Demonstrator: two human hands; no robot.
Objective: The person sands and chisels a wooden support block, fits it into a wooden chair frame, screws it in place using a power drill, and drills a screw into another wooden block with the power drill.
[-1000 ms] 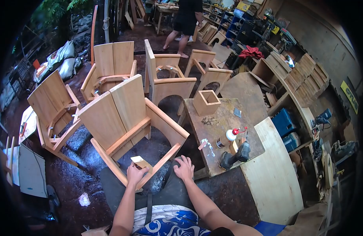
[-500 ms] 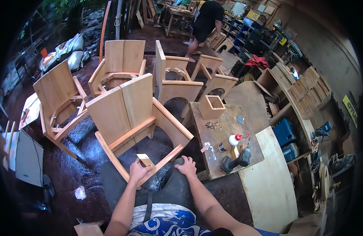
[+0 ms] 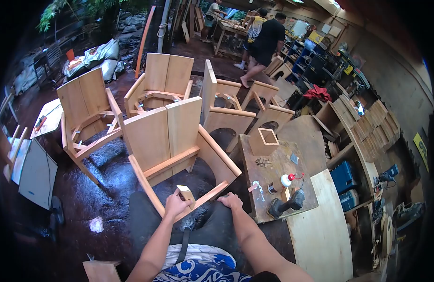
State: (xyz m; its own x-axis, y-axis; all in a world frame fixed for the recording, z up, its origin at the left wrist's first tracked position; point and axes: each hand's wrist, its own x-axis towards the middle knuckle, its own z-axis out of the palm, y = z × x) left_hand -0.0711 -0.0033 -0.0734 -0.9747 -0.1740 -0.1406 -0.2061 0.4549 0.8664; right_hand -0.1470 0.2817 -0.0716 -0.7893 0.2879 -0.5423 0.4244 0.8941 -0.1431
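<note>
My left hand [image 3: 177, 206] grips a small wood block [image 3: 185, 192] against the front rail of an unfinished wooden armchair [image 3: 153, 134]. This chair stands right before my knees, its two-board back tilted away and its seat frame bare. Over my right knee lies my right hand [image 3: 231, 201], fingers loosely apart and holding nothing, just right of the front rail. On the low worktable [image 3: 305, 190] to my right are a cordless drill [image 3: 286, 205], a white glue bottle [image 3: 283, 180] with a red cap, an open wooden box [image 3: 264, 142] and a small pile of hardware [image 3: 264, 162].
More unfinished chairs [image 3: 87, 105] stand behind and to the left. A pale curved panel [image 3: 322, 230] lies right of the worktable, before shelving with blue cases [image 3: 344, 176]. A person in black [image 3: 268, 42] walks at the back, near other people. Slippers [image 3: 57, 211] lie left.
My view has turned left, shifting the scene rightward and slightly down. My right hand's fingers look less spread on the knee. The person in black has moved slightly; my left hand keeps the block.
</note>
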